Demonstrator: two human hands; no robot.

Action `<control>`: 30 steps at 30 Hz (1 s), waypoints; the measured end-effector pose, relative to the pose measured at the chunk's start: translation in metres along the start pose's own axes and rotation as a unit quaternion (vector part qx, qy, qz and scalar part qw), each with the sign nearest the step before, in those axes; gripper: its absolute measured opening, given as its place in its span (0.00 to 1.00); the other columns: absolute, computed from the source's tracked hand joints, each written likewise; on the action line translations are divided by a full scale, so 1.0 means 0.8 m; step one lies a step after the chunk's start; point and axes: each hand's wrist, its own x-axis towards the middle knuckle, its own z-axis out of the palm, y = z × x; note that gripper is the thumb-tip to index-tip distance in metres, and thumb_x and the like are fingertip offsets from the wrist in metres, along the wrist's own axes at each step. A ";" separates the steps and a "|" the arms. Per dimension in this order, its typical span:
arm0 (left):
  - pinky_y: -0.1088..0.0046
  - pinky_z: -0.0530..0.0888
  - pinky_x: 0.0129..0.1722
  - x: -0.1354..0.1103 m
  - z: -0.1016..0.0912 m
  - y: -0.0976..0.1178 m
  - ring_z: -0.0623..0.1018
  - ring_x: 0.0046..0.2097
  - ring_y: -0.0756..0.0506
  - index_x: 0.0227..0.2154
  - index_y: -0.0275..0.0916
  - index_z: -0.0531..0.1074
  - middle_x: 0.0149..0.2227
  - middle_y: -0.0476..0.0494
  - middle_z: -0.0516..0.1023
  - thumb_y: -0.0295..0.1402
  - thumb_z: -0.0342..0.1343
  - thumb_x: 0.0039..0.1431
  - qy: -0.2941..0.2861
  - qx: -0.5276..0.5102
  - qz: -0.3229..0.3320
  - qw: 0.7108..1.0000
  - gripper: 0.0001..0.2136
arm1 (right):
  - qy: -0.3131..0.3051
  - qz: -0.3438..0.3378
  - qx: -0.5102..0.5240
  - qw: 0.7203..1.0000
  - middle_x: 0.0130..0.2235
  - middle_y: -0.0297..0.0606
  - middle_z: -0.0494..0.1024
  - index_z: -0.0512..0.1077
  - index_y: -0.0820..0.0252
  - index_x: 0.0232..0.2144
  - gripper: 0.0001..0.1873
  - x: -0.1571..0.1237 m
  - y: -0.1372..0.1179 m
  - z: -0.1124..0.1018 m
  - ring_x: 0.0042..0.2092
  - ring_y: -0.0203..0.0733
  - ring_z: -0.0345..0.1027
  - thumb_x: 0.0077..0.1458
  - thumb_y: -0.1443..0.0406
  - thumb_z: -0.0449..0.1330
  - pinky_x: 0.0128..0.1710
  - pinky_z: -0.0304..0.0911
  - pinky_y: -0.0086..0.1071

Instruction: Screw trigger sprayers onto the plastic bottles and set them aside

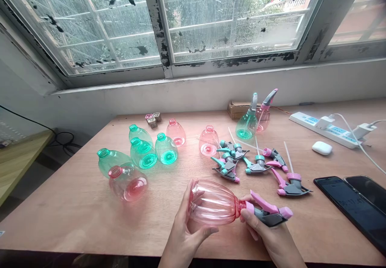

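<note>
A clear pink spray bottle (212, 203) lies on its side between my hands, just above the table's front part. My left hand (188, 223) cups its base, thumb below and fingers behind. At the neck, my right hand (262, 229) grips the pink collar of a pink and grey trigger spray head (269, 211), which sits on the bottle's mouth. Whether the collar is screwed tight I cannot tell. Loose teal and grey spray heads (227, 165) lie just beyond, and a pink and grey spray head (292, 185) rests to the right with its tube pointing up.
Open green bottles (167, 151) and pink bottles (129, 185) stand at left. Two bottles with spray heads, one green (246, 125), stand by a cardboard box (238, 109). At right are a power strip (325, 129), a white earbud case (322, 147) and phones (350, 207).
</note>
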 end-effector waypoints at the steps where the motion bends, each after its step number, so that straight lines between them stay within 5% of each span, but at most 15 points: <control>1: 0.54 0.60 0.73 0.000 -0.001 -0.002 0.66 0.73 0.33 0.73 0.60 0.57 0.72 0.47 0.68 0.39 0.76 0.55 -0.001 -0.003 0.000 1.000 0.47 | -0.004 -0.001 0.001 1.000 0.26 0.31 0.77 0.80 0.57 0.42 0.25 0.000 0.000 0.000 0.21 0.34 0.59 0.54 0.45 0.76 0.24 0.52 0.31; 6: 0.52 0.56 0.75 -0.001 -0.003 -0.009 0.60 0.76 0.33 0.73 0.62 0.57 0.78 0.50 0.57 0.39 0.74 0.58 -0.003 -0.001 0.012 1.000 0.44 | -0.016 -0.006 -0.003 1.000 0.25 0.30 0.76 0.80 0.57 0.41 0.25 0.000 -0.002 0.000 0.21 0.33 0.59 0.54 0.45 0.76 0.25 0.50 0.31; 17: 0.50 0.52 0.76 -0.005 -0.003 -0.002 0.55 0.77 0.30 0.74 0.57 0.55 0.78 0.46 0.56 0.41 0.79 0.50 -0.009 -0.003 0.002 1.000 0.53 | -0.010 -0.006 -0.012 1.000 0.22 0.28 0.73 0.80 0.57 0.40 0.27 -0.002 -0.002 0.003 0.21 0.34 0.57 0.52 0.43 0.76 0.25 0.49 0.32; 24: 0.49 0.53 0.76 0.000 -0.005 -0.008 0.57 0.76 0.30 0.75 0.57 0.54 0.77 0.44 0.57 0.42 0.73 0.59 -0.012 -0.009 0.015 1.000 0.45 | -0.019 -0.007 -0.020 1.000 0.25 0.30 0.76 0.80 0.56 0.41 0.26 -0.001 0.000 -0.001 0.22 0.35 0.59 0.54 0.43 0.75 0.26 0.50 0.32; 30: 0.54 0.58 0.75 -0.003 -0.001 0.002 0.61 0.75 0.33 0.72 0.63 0.60 0.77 0.51 0.59 0.38 0.75 0.57 0.001 0.007 0.011 1.000 0.43 | -0.004 -0.003 -0.006 1.000 0.26 0.30 0.77 0.79 0.56 0.43 0.25 0.000 0.007 -0.004 0.21 0.34 0.59 0.55 0.45 0.76 0.25 0.49 0.31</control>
